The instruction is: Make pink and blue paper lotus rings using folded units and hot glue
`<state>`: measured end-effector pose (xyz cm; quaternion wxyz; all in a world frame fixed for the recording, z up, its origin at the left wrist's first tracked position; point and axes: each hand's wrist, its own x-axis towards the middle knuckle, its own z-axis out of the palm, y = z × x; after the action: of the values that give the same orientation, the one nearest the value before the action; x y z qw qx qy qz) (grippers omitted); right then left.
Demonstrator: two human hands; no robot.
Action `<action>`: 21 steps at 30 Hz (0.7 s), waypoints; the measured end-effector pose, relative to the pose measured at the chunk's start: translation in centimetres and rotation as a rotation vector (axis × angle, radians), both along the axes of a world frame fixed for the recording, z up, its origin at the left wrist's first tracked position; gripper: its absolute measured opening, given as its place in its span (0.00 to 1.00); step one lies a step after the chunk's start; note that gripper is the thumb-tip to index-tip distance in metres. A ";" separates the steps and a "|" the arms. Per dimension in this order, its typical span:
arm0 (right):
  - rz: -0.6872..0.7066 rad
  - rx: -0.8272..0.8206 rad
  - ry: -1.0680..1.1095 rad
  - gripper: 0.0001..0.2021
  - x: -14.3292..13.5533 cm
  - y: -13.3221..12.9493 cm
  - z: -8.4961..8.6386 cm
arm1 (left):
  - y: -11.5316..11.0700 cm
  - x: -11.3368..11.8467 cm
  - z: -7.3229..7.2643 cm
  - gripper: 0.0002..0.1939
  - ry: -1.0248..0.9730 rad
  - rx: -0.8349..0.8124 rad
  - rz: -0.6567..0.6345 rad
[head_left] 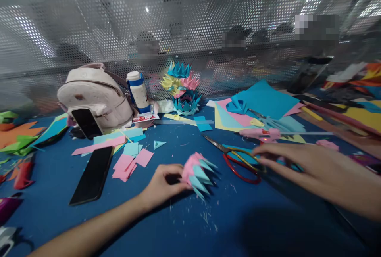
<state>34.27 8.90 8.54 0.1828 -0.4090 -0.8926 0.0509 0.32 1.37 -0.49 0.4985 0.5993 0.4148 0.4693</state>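
My left hand (pixel 166 183) pinches the pink rim of a paper flower (pixel 199 173), whose light-blue points face right, just above the table. To the right, my right hand (pixel 306 169) has thumb and forefinger closed at the gold handle of a pair of scissors (pixel 225 150). The scissors' other handle is red, and their blades point to the far left. Behind that hand lies a pink hot glue gun (pixel 262 133) with a glue stick in its back. Small pink paper squares (pixel 125 167) lie left of the flower.
A black phone (pixel 93 175) lies at left, before a pale backpack (pixel 94 94) with another phone against it. A bottle (pixel 138 91) and stacked paper flowers (pixel 181 86) stand by the perforated metal screen (pixel 190 23). Coloured sheets (pixel 264 96) lie at back right.
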 end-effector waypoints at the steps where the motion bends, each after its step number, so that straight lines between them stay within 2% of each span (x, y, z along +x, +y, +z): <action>1: 0.073 -0.093 -0.060 0.13 -2.2 0.2 0.4 | -0.5 0.4 0.2 0.12 0.021 0.028 -0.048; 4: 0.233 -0.210 -0.079 0.12 -9.3 2.6 0.8 | -1.4 0.8 0.7 0.13 0.097 0.193 -0.188; 7: 0.436 -0.415 -0.040 0.10 -16.5 6.4 -0.4 | -1.5 0.6 0.8 0.14 0.115 0.237 -0.166; 10: 0.452 -0.490 -0.084 0.14 -23.3 9.5 -2.3 | -1.4 0.4 0.8 0.14 0.112 0.242 -0.136; 13: 0.438 -0.516 -0.177 0.18 -28.7 11.2 -3.9 | -1.3 0.3 0.7 0.14 0.125 0.245 -0.155; 17: 0.407 -0.478 -0.253 0.18 -32.1 11.8 -5.0 | -1.3 0.2 0.7 0.18 0.132 0.240 -0.181; 21: 0.416 -0.484 -0.269 0.14 -32.2 11.5 -5.6 | -1.0 0.3 0.7 0.18 0.118 0.224 -0.191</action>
<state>2.10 20.37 2.90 -0.0533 -0.2528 -0.9350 0.2430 0.60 0.37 0.23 0.4455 0.7144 0.3295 0.4272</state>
